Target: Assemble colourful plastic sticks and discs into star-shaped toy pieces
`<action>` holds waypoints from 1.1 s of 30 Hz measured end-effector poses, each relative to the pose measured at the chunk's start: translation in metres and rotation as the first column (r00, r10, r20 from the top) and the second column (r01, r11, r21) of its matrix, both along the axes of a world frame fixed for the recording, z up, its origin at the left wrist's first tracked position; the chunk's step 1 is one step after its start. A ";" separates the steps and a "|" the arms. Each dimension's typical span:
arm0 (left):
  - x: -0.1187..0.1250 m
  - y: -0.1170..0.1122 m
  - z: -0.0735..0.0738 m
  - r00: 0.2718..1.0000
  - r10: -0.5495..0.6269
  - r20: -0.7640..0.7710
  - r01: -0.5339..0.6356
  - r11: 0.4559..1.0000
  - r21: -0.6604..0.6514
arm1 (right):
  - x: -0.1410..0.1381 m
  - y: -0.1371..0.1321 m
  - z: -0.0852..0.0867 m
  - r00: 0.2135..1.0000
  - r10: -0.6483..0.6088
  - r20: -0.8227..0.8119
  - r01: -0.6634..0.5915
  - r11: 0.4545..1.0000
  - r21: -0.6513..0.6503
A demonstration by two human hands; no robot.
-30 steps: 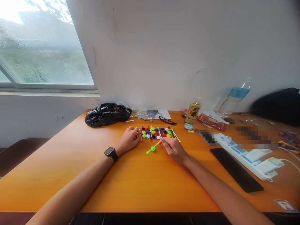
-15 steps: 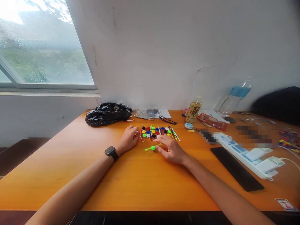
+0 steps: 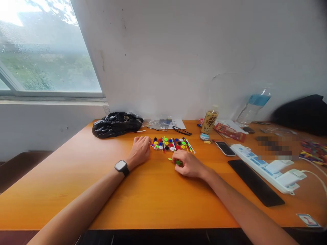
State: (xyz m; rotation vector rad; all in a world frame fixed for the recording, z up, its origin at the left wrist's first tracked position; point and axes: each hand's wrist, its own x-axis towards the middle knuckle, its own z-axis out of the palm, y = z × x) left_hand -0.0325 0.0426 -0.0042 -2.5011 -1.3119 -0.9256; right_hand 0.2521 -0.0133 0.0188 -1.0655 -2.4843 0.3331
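My right hand is closed around a bright green plastic piece, a round disc with a thin arrow-tipped stick poking out to the left. Most of that piece is hidden by the fingers. My left hand, with a black watch at its wrist, rests on the table with its fingers curled in. What those fingers hold, if anything, is too small to make out. Just right of them lie rows of small coloured discs with thin plastic sticks between and beside them.
A black plastic bag lies at the back left of the wooden table. Toward the right stand a drink bottle and a clear water bottle. A phone, a white power strip and a black slab lie nearer.
My right hand has closed on the green piece and drawn it slightly right; earlier the piece lay at the fingertips. The left hand has barely moved.
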 end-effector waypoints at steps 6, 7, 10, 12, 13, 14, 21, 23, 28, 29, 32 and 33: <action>0.000 0.001 -0.005 0.994 -0.099 0.046 0.102 0.993 -0.053 | 0.016 0.002 0.008 0.985 -0.082 0.151 0.089 0.995 -0.044; 0.001 0.001 -0.006 0.990 -0.129 0.059 0.133 0.989 -0.059 | 0.018 0.003 0.009 0.981 -0.098 0.170 0.107 0.993 -0.050; 0.002 -0.001 -0.007 0.976 -0.195 0.091 0.202 0.977 -0.065 | 0.024 0.004 0.014 0.967 -0.132 0.217 0.152 0.985 -0.077; 0.003 -0.002 -0.006 0.973 -0.206 0.100 0.213 0.975 -0.067 | 0.028 0.005 0.017 0.958 -0.153 0.243 0.182 0.978 -0.100; 0.004 -0.003 -0.006 0.973 -0.207 0.098 0.214 0.974 -0.069 | 0.031 0.005 0.019 0.952 -0.165 0.257 0.200 0.973 -0.117; 0.004 -0.003 -0.006 0.974 -0.207 0.094 0.214 0.974 -0.072 | 0.034 0.006 0.020 0.945 -0.179 0.272 0.223 0.965 -0.140; 0.004 -0.005 -0.004 0.977 -0.192 0.091 0.200 0.976 -0.089 | 0.070 0.019 0.029 0.926 -0.207 0.315 0.310 0.893 -0.325; 0.004 -0.004 -0.005 0.977 -0.193 0.089 0.200 0.976 -0.085 | 0.076 0.022 0.030 0.927 -0.204 0.315 0.315 0.881 -0.354; 0.004 -0.002 -0.007 0.974 -0.206 0.092 0.215 0.972 -0.093 | 0.080 0.024 0.032 0.934 -0.203 0.293 0.312 0.862 -0.399; 0.004 -0.002 -0.006 0.973 -0.209 0.098 0.218 0.971 -0.093 | 0.080 0.023 0.032 0.936 -0.206 0.287 0.313 0.860 -0.403; 0.004 -0.005 -0.003 0.962 -0.224 0.159 0.241 0.965 -0.099 | 0.084 0.022 0.033 0.933 -0.208 0.295 0.321 0.852 -0.413; 0.004 -0.007 -0.001 0.954 -0.232 0.192 0.256 0.961 -0.109 | 0.087 0.022 0.033 0.932 -0.204 0.301 0.322 0.848 -0.422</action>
